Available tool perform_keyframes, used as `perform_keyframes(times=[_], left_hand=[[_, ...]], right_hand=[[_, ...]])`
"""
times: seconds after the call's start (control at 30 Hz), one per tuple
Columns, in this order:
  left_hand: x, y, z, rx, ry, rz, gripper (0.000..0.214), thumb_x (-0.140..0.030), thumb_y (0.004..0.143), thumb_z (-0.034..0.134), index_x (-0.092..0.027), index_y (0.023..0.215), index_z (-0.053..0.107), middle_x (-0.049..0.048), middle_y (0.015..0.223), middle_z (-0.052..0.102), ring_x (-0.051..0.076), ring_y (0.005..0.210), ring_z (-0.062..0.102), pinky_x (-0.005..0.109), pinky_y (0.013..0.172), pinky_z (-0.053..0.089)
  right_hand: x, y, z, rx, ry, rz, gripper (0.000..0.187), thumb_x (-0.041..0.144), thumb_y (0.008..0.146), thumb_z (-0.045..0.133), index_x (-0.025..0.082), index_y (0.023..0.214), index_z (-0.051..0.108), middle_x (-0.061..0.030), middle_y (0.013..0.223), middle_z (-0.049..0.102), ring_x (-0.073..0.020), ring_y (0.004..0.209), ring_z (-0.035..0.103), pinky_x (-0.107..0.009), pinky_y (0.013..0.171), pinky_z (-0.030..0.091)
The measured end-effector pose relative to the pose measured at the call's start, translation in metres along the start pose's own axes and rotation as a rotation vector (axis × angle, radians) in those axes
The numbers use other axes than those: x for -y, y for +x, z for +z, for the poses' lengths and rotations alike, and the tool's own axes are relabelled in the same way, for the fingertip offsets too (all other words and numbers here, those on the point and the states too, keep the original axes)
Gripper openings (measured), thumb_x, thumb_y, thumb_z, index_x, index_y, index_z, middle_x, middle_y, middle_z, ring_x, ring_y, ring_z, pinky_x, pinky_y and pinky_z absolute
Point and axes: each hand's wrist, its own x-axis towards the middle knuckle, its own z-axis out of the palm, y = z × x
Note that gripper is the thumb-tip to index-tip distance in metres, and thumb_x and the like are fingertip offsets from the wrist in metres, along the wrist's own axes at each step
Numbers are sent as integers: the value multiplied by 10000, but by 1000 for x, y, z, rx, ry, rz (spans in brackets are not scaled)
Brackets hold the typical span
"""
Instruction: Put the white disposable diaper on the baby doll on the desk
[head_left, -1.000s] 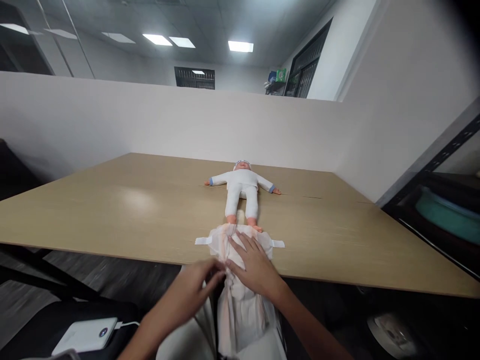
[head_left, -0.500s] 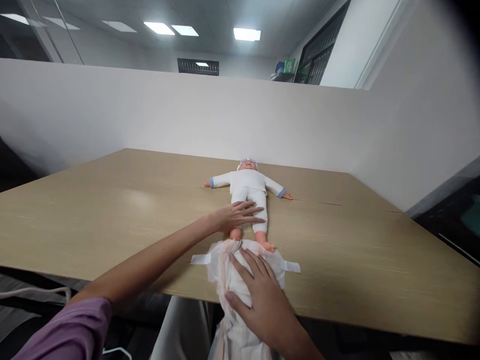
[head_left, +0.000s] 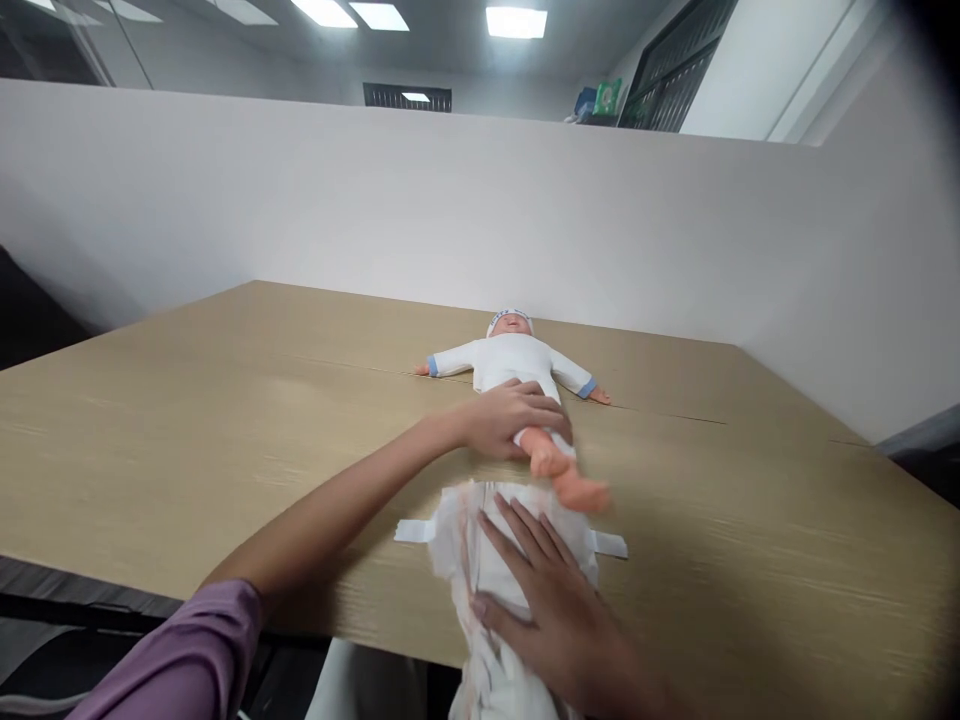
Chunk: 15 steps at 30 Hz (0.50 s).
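A baby doll [head_left: 516,358] in white clothes with blue cuffs lies on its back, head away from me and arms spread. My left hand [head_left: 517,415] is wrapped round its legs, which are pressed together and turned to the right; the bare feet stick out below my fingers. Nearer to me an unfolded white diaper [head_left: 461,535] lies with its tabs out to both sides, its front end hanging over the table edge. On the diaper rests my right hand [head_left: 551,590], flat with fingers spread. The doll's feet are above the diaper's far end.
The wooden table [head_left: 225,430] reaches to a low white wall [head_left: 337,200] behind the doll. A thin seam crosses the tabletop. Under the near edge at left is a dark chair [head_left: 52,665].
My left hand has closed round the doll's legs and brought them together, swinging the feet right. My right hand stays on the diaper. The view has shifted slightly.
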Motion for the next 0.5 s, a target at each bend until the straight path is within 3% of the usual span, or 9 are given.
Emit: perform_keyframes(times=[0.23,0.37,0.5], left_hand=[[16,12,-57,-295,-371,-189,364,-218,818,696,-216,1179,733,55,1151,758,258,1072,688,393,946,520],[25,10,-67,-362,-409,-253,327,-253,782,763,-182,1100,740,62,1124,750,263,1063,678,391,936,513],[29,10,-67,-386,-427,-237,304,-246,756,773,-181,1051,737,56,1069,744,261,1013,685,381,887,518]], right_hand=[[-39,89,-17,-82,-115,-75,748,696,1027,437,336,1670,304,-53,1760,238,-281,1634,187,-573,1325,155],[-66,152,-29,-88,-134,-86,795,727,1013,434,280,1662,333,-91,1756,249,-316,1637,157,-585,1321,131],[-88,209,-45,-165,-102,-104,714,585,1020,543,209,1614,422,-142,1724,306,-390,1605,216,-601,1297,156]])
